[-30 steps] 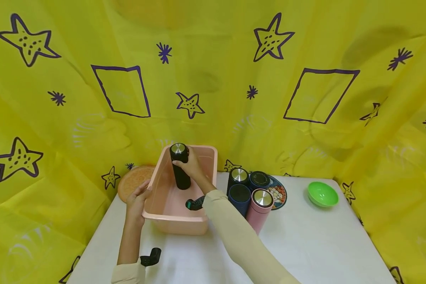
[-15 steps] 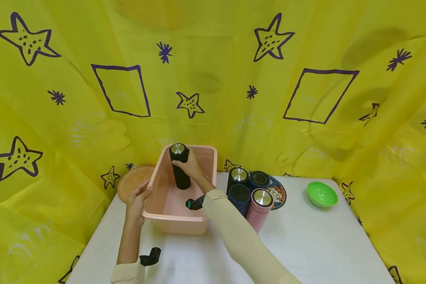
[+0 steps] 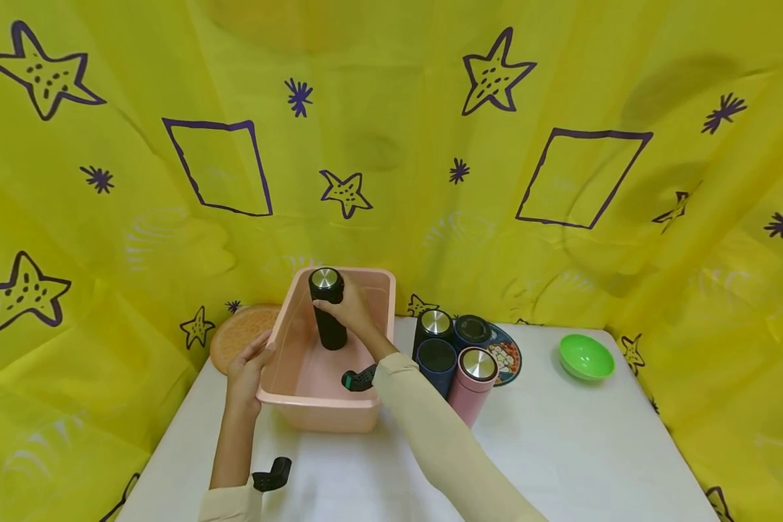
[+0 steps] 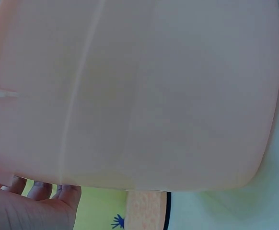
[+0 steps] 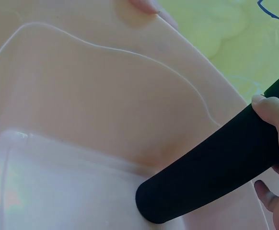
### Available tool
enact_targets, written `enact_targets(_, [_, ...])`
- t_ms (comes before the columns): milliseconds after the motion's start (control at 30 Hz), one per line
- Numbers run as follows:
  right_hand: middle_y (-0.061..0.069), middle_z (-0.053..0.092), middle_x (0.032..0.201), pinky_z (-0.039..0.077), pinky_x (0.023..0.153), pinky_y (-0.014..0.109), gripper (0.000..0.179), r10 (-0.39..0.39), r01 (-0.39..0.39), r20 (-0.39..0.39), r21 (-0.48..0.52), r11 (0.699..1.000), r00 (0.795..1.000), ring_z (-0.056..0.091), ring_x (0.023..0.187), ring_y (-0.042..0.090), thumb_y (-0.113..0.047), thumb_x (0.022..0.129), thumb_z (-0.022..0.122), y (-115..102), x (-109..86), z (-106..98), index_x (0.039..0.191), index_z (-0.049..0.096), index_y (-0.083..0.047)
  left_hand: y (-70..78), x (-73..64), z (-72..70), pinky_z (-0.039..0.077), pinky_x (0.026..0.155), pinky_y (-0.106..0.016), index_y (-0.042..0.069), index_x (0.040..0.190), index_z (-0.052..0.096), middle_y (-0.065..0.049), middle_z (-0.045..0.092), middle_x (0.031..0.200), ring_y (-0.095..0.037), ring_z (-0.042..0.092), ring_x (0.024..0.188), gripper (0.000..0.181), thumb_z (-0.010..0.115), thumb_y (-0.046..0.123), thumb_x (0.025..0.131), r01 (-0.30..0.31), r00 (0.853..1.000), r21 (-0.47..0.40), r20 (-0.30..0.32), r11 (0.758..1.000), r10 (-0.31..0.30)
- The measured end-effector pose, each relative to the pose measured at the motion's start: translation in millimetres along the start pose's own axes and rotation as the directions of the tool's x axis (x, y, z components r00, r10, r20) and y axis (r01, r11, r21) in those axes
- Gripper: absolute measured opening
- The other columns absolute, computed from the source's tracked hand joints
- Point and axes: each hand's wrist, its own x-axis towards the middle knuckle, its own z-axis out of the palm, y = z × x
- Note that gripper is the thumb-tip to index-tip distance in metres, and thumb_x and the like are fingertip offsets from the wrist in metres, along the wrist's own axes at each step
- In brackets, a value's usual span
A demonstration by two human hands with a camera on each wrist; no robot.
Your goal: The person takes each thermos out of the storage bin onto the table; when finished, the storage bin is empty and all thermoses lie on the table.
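Observation:
A black vacuum flask (image 3: 329, 326) with a silver-topped lid stands slightly tilted inside a pink plastic tub (image 3: 326, 401). My right hand (image 3: 352, 308) grips it round its upper part, thumb on the near side. In the right wrist view the lower end of the flask (image 5: 187, 177) is at the tub's floor; whether it touches cannot be told. At the tub's left rim, my left hand (image 3: 244, 377) holds the edge. The left wrist view shows the tub's outer wall (image 4: 144, 105) close up, with the fingers of the left hand (image 4: 39, 206) at its edge.
Right of the tub stand a black flask (image 3: 434, 322), two dark blue flasks (image 3: 437, 359) and a pink flask (image 3: 475, 384). Behind them lies a patterned round mat (image 3: 507, 355). A green bowl (image 3: 586, 357) sits farther right. An orange round mat (image 3: 241, 333) lies left, partly behind the tub.
Both hands keep their holds on the flask and the tub. The head view has shifted slightly, and the flask's lid appears a touch lower.

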Motion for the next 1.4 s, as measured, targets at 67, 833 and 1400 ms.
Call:
enact_targets(67, [0.011,0.06,0.132,0.047,0.102,0.039,0.07,0.007,-0.007,0.004,-0.007,1.0,1.0,0.058,0.121,0.025,-0.029,0.079,0.082,1,-2.1,0,0.137,0.05,-0.006,-1.3,-0.1,-0.1,0.049,0.086,-0.022,0.008,0.145,0.047,0.012,0.056,0.115,-0.005,0.055,0.103,0.051,0.061,0.02,0.097,0.0,1.0,-0.001,-0.001,1.0,0.0])
enact_targets(833, [0.014,0.061,0.129,0.048,0.102,0.041,0.068,-0.058,0.058,-0.039,-0.018,0.998,0.998,0.06,0.12,0.028,-0.025,0.078,0.083,-9,-2.2,-10,0.134,0.051,-0.002,0.8,1.8,4.6,0.05,0.089,-0.023,0.007,0.146,0.046,0.02,0.061,0.102,-0.003,0.057,0.1,0.054,0.062,0.02,0.096,0.003,1.0,-0.019,0.018,1.0,-0.003])
enact_targets(1400, [0.011,0.064,0.123,0.052,0.094,0.038,0.07,-0.025,0.024,-0.064,-0.018,1.0,0.998,0.063,0.111,0.024,-0.036,0.079,0.081,-39,-5.2,-23,0.133,0.05,-0.004,1.6,1.0,-0.6,0.048,0.092,-0.023,0.012,0.147,0.045,0.005,0.052,0.127,-0.007,0.052,0.11,0.051,0.058,0.022,0.099,0.031,0.999,-0.012,0.022,0.999,-0.03])
